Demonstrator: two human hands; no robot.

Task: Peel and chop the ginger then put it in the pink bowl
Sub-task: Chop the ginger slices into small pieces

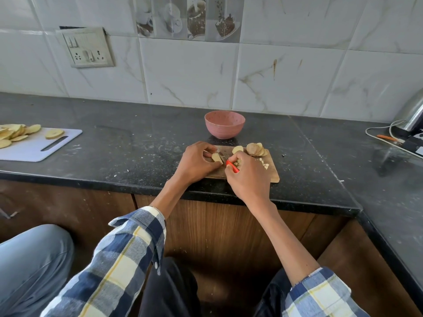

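Note:
A small wooden cutting board (273, 173) lies at the counter's front edge. My left hand (196, 163) holds a pale piece of ginger (216, 157) down on the board. My right hand (248, 177) grips a knife with a red handle (232, 166), its blade against that piece. More ginger slices (255, 149) are stacked at the board's far right, with small chopped bits (265, 165) beside them. The pink bowl (224, 124) stands just behind the board; its visible inside looks bare.
A white cutting board (45, 148) with several pale slices sits at the far left. A steel kettle (412, 113) with cables stands at the right on the black counter (137, 143). Another person's leg (29, 266) is at the lower left.

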